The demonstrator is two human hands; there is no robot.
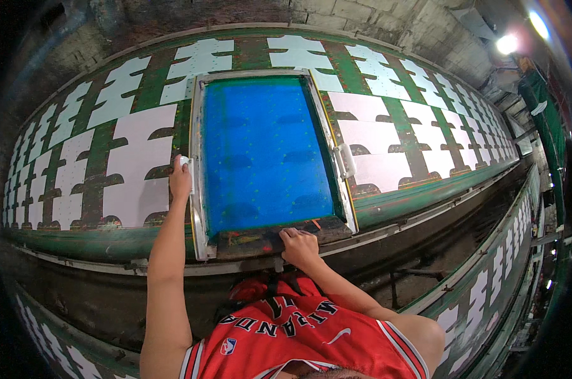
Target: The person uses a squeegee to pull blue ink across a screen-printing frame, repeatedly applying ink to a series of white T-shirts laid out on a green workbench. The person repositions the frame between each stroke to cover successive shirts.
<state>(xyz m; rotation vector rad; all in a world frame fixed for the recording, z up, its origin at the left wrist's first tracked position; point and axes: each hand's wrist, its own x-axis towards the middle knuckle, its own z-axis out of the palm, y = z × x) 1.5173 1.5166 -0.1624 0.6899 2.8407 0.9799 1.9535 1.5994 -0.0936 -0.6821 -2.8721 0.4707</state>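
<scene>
A screen-printing frame (197, 215) with a blue mesh (267, 155) lies flat on the long green table (399, 201) in front of me. My left hand (180, 180) is closed round the white handle (185, 163) on the frame's left side. Across the near end of the frame runs a dark, paint-stained bar (251, 240), and my right hand (300, 246) is closed over its near edge; the fingertips are partly hidden. On the frame's right side another white handle (346, 160) has no hand on it. Dark cut-out shapes show faintly through the mesh.
Pale cut fabric pieces (141, 148) lie in rows along the table on both sides of the frame. A metal rail (418, 218) follows its near edge. Behind me, a second table (488, 284) carries more pieces. A block wall (362, 16) stands beyond; lamps (507, 43) shine at upper right.
</scene>
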